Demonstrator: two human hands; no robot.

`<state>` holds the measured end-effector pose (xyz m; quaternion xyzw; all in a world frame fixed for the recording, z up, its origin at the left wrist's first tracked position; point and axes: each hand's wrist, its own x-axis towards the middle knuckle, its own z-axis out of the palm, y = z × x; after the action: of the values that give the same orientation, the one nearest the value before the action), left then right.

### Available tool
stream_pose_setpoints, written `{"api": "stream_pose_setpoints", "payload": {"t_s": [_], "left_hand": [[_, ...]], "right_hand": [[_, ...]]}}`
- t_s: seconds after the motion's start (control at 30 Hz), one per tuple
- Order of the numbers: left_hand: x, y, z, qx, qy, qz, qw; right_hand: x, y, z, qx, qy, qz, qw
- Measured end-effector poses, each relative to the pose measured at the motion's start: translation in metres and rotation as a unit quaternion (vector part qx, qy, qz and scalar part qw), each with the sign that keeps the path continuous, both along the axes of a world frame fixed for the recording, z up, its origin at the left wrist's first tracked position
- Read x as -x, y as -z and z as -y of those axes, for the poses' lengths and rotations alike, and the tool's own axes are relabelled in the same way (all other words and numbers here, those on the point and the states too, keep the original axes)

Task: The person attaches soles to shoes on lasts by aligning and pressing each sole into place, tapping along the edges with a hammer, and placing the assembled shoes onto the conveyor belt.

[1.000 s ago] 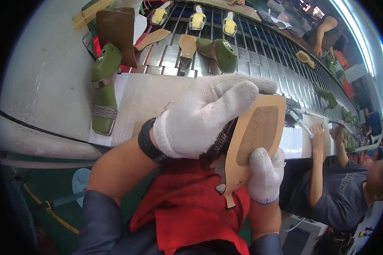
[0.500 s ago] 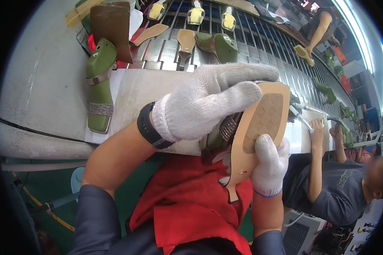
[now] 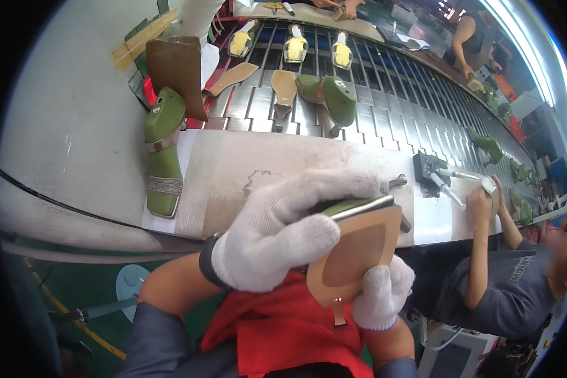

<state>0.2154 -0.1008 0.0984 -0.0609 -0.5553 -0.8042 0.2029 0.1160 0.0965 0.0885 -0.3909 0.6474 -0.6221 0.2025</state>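
A heeled sandal (image 3: 358,255) is held over the near edge of the bench, its tan sole facing up and a slim heel pointing toward me. A green shoe last shows along its far side. My left hand (image 3: 277,230), in a white knit glove, is closed around the sandal from the left, with fingers over the far side and thumb by the sole. My right hand (image 3: 384,291), gloved too, grips it near the heel, thumb on the sole. Some of its fingers are hidden underneath. Another sandal on a green last (image 3: 164,157) stands at the left of the bench.
Beyond the bench (image 3: 233,164) runs a slatted metal conveyor (image 3: 375,123) bearing tan soles (image 3: 285,87), a green last (image 3: 338,101) and shoes with yellow inside (image 3: 296,47). A spanner (image 3: 397,181) and a dark block (image 3: 427,167) lie ahead. A co-worker's hands (image 3: 482,205) work at right.
Both hands and the sandal are lower in the picture, nearer to me, and the sole is tilted differently. The bench and conveyor sit lower in view. The spanner and dark block are now uncovered.
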Motion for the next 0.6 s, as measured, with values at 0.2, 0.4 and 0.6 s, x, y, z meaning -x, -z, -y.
{"api": "stream_pose_setpoints", "payload": {"t_s": [0.2,0.4,0.6], "left_hand": [[-0.032,0.001,-0.006,0.027,-0.097,0.013,0.995],[-0.044,-0.011,0.003,0.03,-0.13,0.051,0.99],[-0.052,-0.032,0.011,0.131,-0.162,0.117,0.971]], "right_hand": [[-0.008,0.01,0.003,0.008,-0.054,-0.138,0.989],[-0.019,0.02,0.015,0.036,-0.095,-0.135,0.986],[-0.025,0.014,0.026,0.019,-0.126,-0.141,0.982]]}}
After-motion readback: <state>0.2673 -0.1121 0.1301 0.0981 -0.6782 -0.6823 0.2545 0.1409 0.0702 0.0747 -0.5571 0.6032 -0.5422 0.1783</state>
